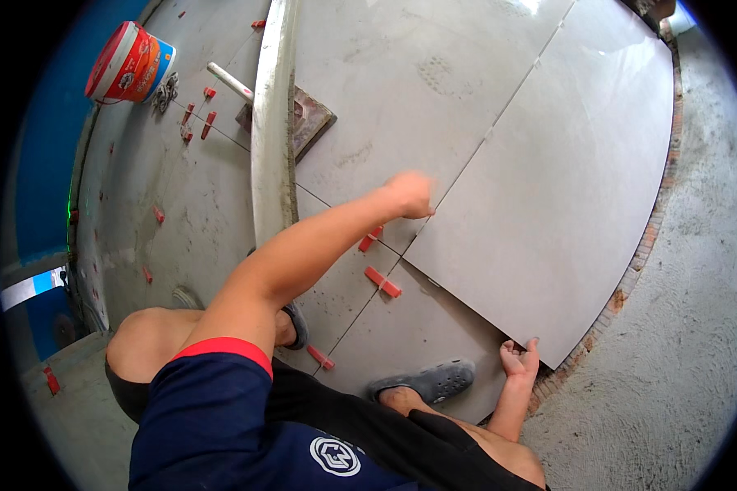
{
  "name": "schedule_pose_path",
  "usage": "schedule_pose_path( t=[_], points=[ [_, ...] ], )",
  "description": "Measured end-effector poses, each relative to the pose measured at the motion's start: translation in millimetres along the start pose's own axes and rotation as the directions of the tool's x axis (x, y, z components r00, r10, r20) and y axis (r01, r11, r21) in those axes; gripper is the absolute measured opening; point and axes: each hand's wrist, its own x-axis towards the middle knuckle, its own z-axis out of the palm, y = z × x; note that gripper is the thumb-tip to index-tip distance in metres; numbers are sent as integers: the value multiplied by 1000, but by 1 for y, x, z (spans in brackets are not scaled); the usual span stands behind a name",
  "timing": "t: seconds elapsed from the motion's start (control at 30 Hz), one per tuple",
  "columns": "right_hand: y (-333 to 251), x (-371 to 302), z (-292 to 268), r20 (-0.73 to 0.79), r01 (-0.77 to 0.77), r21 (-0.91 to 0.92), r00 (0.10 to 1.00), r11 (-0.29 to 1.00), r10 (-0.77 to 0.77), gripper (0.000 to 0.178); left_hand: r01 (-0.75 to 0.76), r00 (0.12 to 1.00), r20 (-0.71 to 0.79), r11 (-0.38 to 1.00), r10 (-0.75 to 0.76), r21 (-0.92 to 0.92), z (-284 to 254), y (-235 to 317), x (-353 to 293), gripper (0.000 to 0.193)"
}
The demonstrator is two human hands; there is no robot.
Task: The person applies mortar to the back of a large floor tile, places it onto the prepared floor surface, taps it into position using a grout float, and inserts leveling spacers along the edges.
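A large grey floor tile (565,188) lies at the right, its near edge raised slightly over a dark gap. My right hand (520,358) grips that edge near the tile's near right corner, fingers curled at the rim. At the seam along the tile's left edge is my left hand (409,195), closed and partly blurred; anything between its fingers is hidden. Just below it, a red levelling wedge (370,238) sits across a joint. Another red wedge (383,281) lies nearer my body, by the tile's near left corner.
A long pale straightedge bar (272,114) crosses left of the tile, partly covering a square trowel (311,121). A red, white and blue bucket (131,64) stands far left. Rough grey mortar (680,327) borders the tile at right. My grey clog (434,382) rests on tile.
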Motion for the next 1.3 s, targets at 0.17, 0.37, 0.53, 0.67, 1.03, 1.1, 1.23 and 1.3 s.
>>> schedule_pose_path(
  t=[0.17, 0.37, 0.53, 0.67, 1.03, 1.1, 1.23, 1.3],
  points=[
    [-12, 9, -4, -8, 5, -11, 1000, 1000, -5, 31, 258, 870, 416, 963, -267, 79, -5, 28, -26, 57],
    [-3, 13, -6, -33, 12, -18, 999, 1000, -12, 37, 286, 907, 315, 958, -279, 24, 8, 22, -51, 56],
    [11, 8, -8, -32, -19, -10, 999, 1000, 18, 36, 282, 930, 239, 959, -278, 19, 8, 15, -54, 57],
    [-3, 13, -10, 19, 12, 9, 1000, 1000, -12, 32, 274, 948, 173, 961, -266, -24, 17, 27, -40, 60],
    [13, 4, 12, 7, 19, 104, 1000, 994, -20, 22, 384, 863, 373, 923, -341, -43, 14, 29, -29, 49],
    [10, 8, 6, -1, 16, 113, 1000, 993, -16, 21, 425, 839, 392, 905, -377, -39, 2, 46, -28, 49],
    [22, 19, 1, 77, 35, 60, 996, 998, -40, 19, 352, 888, 342, 933, -308, -73, 11, 25, -31, 48],
    [30, 25, 1, 87, 46, 41, 995, 998, -49, 23, 250, 934, 272, 968, -233, -28, 23, 16, -37, 48]
  ],
)
